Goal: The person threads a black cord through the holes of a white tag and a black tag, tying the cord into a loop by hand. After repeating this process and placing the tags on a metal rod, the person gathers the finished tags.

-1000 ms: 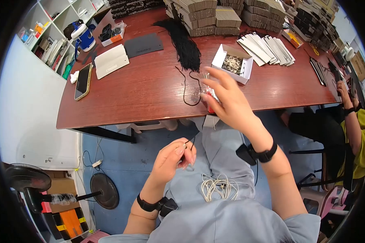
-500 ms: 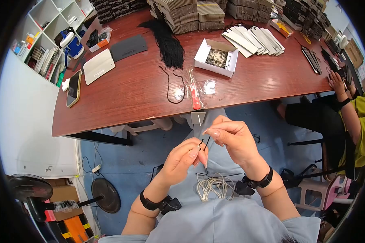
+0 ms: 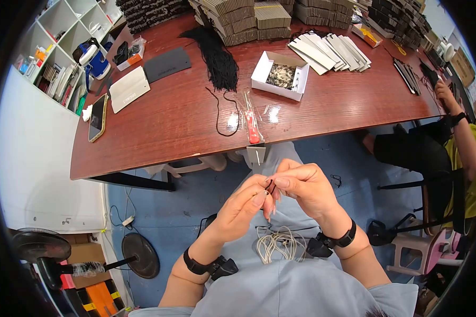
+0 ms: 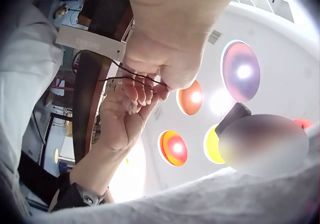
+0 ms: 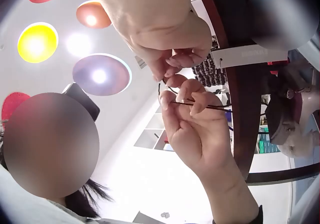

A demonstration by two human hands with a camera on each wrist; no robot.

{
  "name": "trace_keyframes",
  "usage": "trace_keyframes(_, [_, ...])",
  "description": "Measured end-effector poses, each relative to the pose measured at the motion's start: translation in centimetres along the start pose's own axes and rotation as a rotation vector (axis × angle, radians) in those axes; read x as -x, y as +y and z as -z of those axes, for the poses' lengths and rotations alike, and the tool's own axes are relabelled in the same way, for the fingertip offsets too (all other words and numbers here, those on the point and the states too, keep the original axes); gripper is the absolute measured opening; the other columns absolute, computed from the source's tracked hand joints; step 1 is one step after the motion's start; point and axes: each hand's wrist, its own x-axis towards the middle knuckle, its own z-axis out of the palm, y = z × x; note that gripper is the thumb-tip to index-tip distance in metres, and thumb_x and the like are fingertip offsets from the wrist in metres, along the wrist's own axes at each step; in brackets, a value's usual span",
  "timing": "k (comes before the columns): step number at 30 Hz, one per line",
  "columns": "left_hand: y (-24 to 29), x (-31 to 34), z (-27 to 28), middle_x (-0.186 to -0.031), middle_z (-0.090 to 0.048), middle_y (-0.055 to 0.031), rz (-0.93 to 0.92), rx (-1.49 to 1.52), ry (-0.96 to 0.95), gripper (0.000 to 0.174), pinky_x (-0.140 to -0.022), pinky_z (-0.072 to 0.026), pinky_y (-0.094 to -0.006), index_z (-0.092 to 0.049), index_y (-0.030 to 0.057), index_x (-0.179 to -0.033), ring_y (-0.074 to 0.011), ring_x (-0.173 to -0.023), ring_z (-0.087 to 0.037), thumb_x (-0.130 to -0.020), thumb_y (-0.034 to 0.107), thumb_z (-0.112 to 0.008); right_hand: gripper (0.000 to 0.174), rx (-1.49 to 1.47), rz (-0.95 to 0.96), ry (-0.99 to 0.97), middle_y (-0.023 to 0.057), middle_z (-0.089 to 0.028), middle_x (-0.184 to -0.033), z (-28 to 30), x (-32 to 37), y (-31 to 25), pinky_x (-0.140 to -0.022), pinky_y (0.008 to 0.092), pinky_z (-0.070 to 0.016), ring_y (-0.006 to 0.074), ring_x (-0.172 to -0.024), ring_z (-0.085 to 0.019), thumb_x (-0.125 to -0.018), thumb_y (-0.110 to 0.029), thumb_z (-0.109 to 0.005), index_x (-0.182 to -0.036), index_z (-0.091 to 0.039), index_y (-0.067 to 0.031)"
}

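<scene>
The black cord (image 3: 270, 186) sits between my two hands, out over my lap and below the near edge of the table (image 3: 158, 137). My left hand (image 3: 238, 211) has its fingers curled round the cord, with thumb and forefinger nipping it near the end. In the right wrist view the strand runs straight across those bent fingers and out past them towards the table edge. My right hand (image 3: 307, 187) comes in from the other side, its fingertips bunched and pinching the same short stretch, so the tips of both hands touch. Only a small dark loop shows between them. From the left wrist view the cord trails away from the pinch as two thin lines.

A loose coil of white cords (image 3: 277, 244) lies on my lap just beneath my hands. A small white card (image 3: 257, 154) hangs at the table edge right above them. On the table, a red-handled tool (image 3: 253, 129) in a clear wrapper lies beside one stray black strand. Farther back are a thick bundle of black cords (image 3: 217, 58) and an open white box (image 3: 259, 68) of small pieces. A phone (image 3: 97, 117) lies well off to my left.
</scene>
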Motion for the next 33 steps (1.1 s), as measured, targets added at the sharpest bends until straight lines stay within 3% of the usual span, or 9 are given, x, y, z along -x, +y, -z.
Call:
trace_keyframes(14, [0.0,0.0,0.2,-0.077,-0.043,-0.0054,0.103,-0.118,-0.027,0.026,-0.053,-0.0344,-0.02,-0.046,0.0011,-0.072,-0.0093,-0.058,-0.039,-0.088,0.014,-0.031,0.011,-0.091,0.009,-0.008,0.005,-0.049,-0.077,-0.1,-0.2,0.6,-0.055,0.0229,-0.0449,0.0133,-0.062,-0.052,-0.076,-0.007,-0.057,-0.082,-0.061,0.001])
trace_keyframes(16, [-0.3,0.2,0.2,-0.073,-0.043,-0.0029,0.207,0.103,0.055,0.018,-0.049,-0.0294,-0.0173,-0.043,0.0024,-0.084,-0.0066,-0.056,-0.035,-0.089,0.015,-0.03,0.01,-0.04,0.034,0.031,0.0041,-0.049,-0.077,0.2,-0.3,0.9,-0.056,0.0212,-0.0429,0.0123,-0.063,-0.051,-0.076,-0.006,-0.057,-0.082,-0.061,0.0006])
trace_keyframes(20, [-0.2,0.2,0.1,-0.07,-0.043,-0.0015,0.213,0.31,0.161,0.011,-0.047,-0.0257,-0.0154,-0.036,0.0042,-0.095,-0.0046,-0.054,-0.032,-0.087,0.012,-0.034,0.009,0.005,0.042,0.098,0.0011,-0.05,-0.078,0.1,-0.3,1.2,-0.056,0.0176,-0.036,0.0078,-0.062,-0.046,-0.076,-0.006,-0.058,-0.081,-0.062,-0.0008])
trace_keyframes(22, [0.0,0.0,-0.2,-0.067,-0.043,-0.0008,0.248,0.175,0.26,0.024,-0.047,-0.0268,-0.0149,-0.03,0.0049,-0.105,-0.0042,-0.054,-0.033,-0.085,0.011,-0.041,0.009,-0.008,0.026,0.135,0.0003,-0.05,-0.073,0.0,-0.3,1.4,-0.054,0.0176,-0.0348,0.0065,-0.06,-0.044,-0.076,-0.008,-0.057,-0.081,-0.062,-0.0014])
trace_keyframes(26, [0.2,0.0,-0.4,-0.064,-0.043,-0.0003,0.259,-0.157,0.276,0.034,-0.047,-0.0305,-0.0171,-0.03,0.0043,-0.11,-0.0039,-0.053,-0.037,-0.082,0.01,-0.048,0.014,-0.046,-0.003,0.292,-0.0004,-0.052,-0.062,0.2,-0.3,2.5,-0.043,0.0164,-0.029,0.0023,-0.048,-0.038,-0.079,-0.016,-0.056,-0.08,-0.06,-0.0022])
trace_keyframes(28, [0.2,0.4,-0.5,-0.061,-0.045,-0.0023,0.337,-0.514,0.361,0.029,-0.046,-0.0358,-0.0218,-0.04,0.0029,-0.104,-0.0076,-0.051,-0.044,-0.079,0.011,-0.052,0.015,-0.086,-0.021,0.33,0.0022,-0.055,-0.063,0.3,-0.3,2.3,-0.04,0.0155,-0.0276,0.0019,-0.044,-0.037,-0.08,-0.017,-0.055,-0.079,-0.058,-0.0026])
trace_keyframes(29, [0.3,0.4,-0.6,-0.061,-0.045,-0.0023,0.339,-0.515,0.36,0.029,-0.046,-0.0358,-0.0218,-0.04,0.0029,-0.104,-0.0076,-0.051,-0.044,-0.079,0.011,-0.052,0.017,-0.125,-0.039,0.369,0.0047,-0.058,-0.064,0.4,-0.3,2.3,-0.037,0.0147,-0.0262,0.0015,-0.04,-0.035,-0.081,-0.019,-0.053,-0.079,-0.055,-0.0031])
trace_keyframes(31, [0.5,0.4,-0.7,-0.061,-0.049,-0.0063,0.186,-0.967,0.273,0.015,-0.046,-0.0391,-0.0272,-0.05,0.0019,-0.088,-0.0149,-0.05,-0.05,-0.075,0.01,-0.054,0.016,-0.142,-0.009,0.365,0.0075,-0.059,-0.067,0.4,-0.2,2.5,-0.035,0.0139,-0.024,0.0011,-0.037,-0.033,-0.082,-0.018,-0.052,-0.079,-0.053,-0.0022])
trace_keyframes(33, [0.3,0.5,-0.8,-0.062,-0.05,-0.0074,0.124,-1.047,0.217,0.011,-0.047,-0.0399,-0.0286,-0.052,0.0025,-0.083,-0.018,-0.052,-0.051,-0.074,0.009,-0.055,0.016,-0.158,0.022,0.359,0.0103,-0.061,-0.071,0.4,-0.2,2.7,-0.032,0.0131,-0.0219,0.0007,-0.034,-0.03,-0.083,-0.017,-0.05,-0.08,-0.051,-0.0013])
